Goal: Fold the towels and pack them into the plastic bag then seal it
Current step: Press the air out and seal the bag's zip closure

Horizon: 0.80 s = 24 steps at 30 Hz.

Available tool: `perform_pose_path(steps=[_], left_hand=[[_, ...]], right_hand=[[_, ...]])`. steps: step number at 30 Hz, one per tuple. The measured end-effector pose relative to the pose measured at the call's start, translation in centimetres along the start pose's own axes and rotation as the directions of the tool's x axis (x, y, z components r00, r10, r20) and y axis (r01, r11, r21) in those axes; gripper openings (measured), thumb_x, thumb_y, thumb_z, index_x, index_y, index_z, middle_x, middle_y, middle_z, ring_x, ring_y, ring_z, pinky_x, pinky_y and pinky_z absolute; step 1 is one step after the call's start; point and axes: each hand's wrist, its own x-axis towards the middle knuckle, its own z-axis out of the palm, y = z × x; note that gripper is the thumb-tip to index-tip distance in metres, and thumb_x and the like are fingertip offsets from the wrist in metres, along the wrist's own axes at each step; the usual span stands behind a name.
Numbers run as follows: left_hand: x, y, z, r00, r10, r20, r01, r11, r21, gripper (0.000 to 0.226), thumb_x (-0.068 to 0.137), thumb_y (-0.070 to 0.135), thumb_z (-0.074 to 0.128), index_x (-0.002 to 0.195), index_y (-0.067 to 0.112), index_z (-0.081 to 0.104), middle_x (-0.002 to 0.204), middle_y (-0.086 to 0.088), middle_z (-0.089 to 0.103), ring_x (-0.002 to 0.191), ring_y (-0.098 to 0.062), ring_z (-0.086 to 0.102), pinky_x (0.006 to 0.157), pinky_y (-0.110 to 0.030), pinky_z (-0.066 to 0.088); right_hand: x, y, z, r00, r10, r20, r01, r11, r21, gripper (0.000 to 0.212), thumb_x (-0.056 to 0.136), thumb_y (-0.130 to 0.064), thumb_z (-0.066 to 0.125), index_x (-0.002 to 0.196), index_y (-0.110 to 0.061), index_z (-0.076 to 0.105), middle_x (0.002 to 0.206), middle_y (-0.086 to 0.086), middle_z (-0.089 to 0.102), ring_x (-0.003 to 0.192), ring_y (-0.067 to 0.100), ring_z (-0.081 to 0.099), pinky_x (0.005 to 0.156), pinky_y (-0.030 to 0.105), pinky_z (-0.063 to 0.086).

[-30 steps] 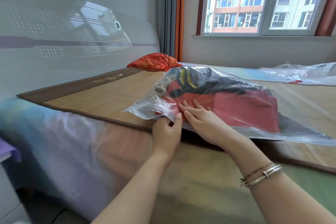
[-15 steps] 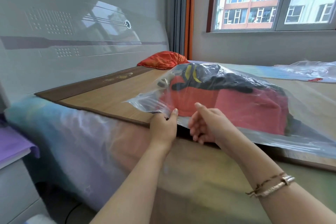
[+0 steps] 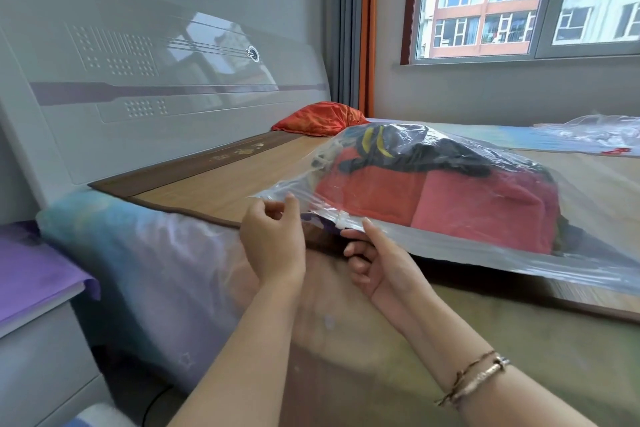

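The plastic bag [image 3: 450, 246] is lying on the bamboo mat [image 3: 221, 184] near the bed's front edge, w/ its open mouth hanging over that edge toward the person. Folded towels [image 3: 433, 208], red under a dark one, are sitting well inside the bag, back from the mouth, so the zip strip is staying free of cloth.

The left hand [image 3: 273, 239] is pinching the bag's left corner, thumb and fingers curled on the film, prob. to keep the mouth taut. The right hand [image 3: 377, 263] is curling under the mouth edge just right of the white slider clip [image 3: 341, 220], thumb on top of the film; looks like it's gripping the strip beside the clip, tho whether it's touching the clip itself I can't tell. Hands are close but not touching, w/ the clip between them.

Packing looks done; sealing is the step in hand. Judging by the grip, the clip needs running along the strip away from the left corner.

An orange pillow [image 3: 320, 118] is sitting behind the bag; a second clear bag [image 3: 595, 135] is lying far right of it.
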Motion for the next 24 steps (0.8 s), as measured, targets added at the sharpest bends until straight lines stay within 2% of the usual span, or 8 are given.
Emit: perform_pose_path(steps=[3,5,7,10,16,18,21,24], left_hand=[[0.4,-0.5,0.2,0.991,-0.012,0.131,0.019,0.998,-0.052,0.022,0.086,0.032,0.068,0.072,0.015,0.066,0.07,0.004,0.064,0.071,-0.012,0.057,0.071,-0.027,0.044],[-0.3,-0.5,0.4,0.954,-0.043,0.298,0.086,0.987,-0.133,0.022,0.084,0.029,0.071,0.07,0.012,0.069,0.064,0.005,0.064,0.065,-0.006,0.056,0.066,-0.019,0.044],[-0.9,-0.2,0.5,0.914,-0.06,0.401,0.131,0.98,-0.151,0.018,0.084,0.021,0.073,0.07,0.011,0.067,0.059,0.004,0.059,0.056,-0.003,0.05,0.054,-0.009,0.039],[-0.9,-0.2,0.3,0.887,-0.051,0.458,0.102,0.991,-0.087,0.02,0.085,0.017,0.071,0.067,0.013,0.062,0.045,0.004,0.048,0.036,-0.001,0.038,0.04,-0.012,0.03],[-1.2,-0.6,0.3,0.84,0.003,0.542,-0.007,1.0,0.006,0.014,0.087,0.02,0.068,0.079,0.009,0.065,0.047,-0.001,0.052,0.033,-0.001,0.037,0.043,-0.015,0.03],[-1.6,-0.6,0.6,0.794,-0.026,0.607,0.051,0.998,-0.023,0.013,0.09,0.02,0.065,0.08,0.011,0.063,0.052,-0.005,0.054,0.032,-0.001,0.036,0.045,-0.017,0.029],[-1.8,-0.4,1.1,0.719,-0.103,0.687,0.232,0.968,-0.098,0.022,0.092,0.021,0.063,0.073,0.013,0.054,0.051,-0.004,0.049,0.031,-0.004,0.027,0.036,-0.015,0.021],[-1.5,-0.1,1.3,0.632,-0.21,0.746,0.397,0.915,-0.079,0.02,0.093,0.022,0.06,0.078,0.015,0.051,0.053,-0.002,0.052,0.032,-0.004,0.023,0.036,-0.014,0.018]], right_hand=[[0.4,0.3,-0.1,0.992,-0.107,-0.072,0.108,0.994,0.016,0.03,0.096,-0.025,0.054,0.088,0.003,0.065,0.056,0.006,0.052,0.035,0.008,0.035,0.032,0.016,0.02],[0.7,0.5,-0.4,0.98,-0.15,-0.129,0.149,0.989,-0.015,0.035,0.093,-0.026,0.058,0.068,-0.003,0.059,0.055,0.007,0.052,0.034,0.009,0.033,0.033,0.016,0.017],[0.8,0.8,-0.6,0.971,-0.185,-0.154,0.179,0.982,-0.052,0.044,0.092,-0.028,0.06,0.053,-0.009,0.053,0.056,0.009,0.049,0.034,0.01,0.03,0.035,0.018,0.014],[0.8,1.1,-0.7,0.965,-0.221,-0.141,0.2,0.969,-0.146,0.055,0.093,-0.03,0.059,0.04,-0.016,0.054,0.058,0.011,0.039,0.033,0.009,0.026,0.04,0.022,0.011],[0.4,1.0,-1.2,0.951,-0.278,-0.135,0.238,0.937,-0.255,0.057,0.096,-0.029,0.055,0.042,-0.01,0.051,0.042,0.002,0.03,0.034,0.011,0.022,0.038,0.02,0.016],[0.3,1.0,-1.4,0.951,-0.281,-0.132,0.24,0.935,-0.26,0.056,0.096,-0.028,0.055,0.043,-0.01,0.05,0.038,0.002,0.028,0.035,0.011,0.022,0.039,0.02,0.016],[0.3,1.0,-1.4,0.95,-0.288,-0.119,0.256,0.939,-0.229,0.058,0.095,-0.026,0.056,0.039,-0.014,0.051,0.045,0.004,0.032,0.034,0.01,0.023,0.039,0.02,0.016],[0.3,1.0,-1.5,0.954,-0.274,-0.119,0.247,0.948,-0.203,0.057,0.095,-0.025,0.056,0.039,-0.014,0.052,0.049,0.004,0.031,0.034,0.01,0.022,0.042,0.023,0.015]])
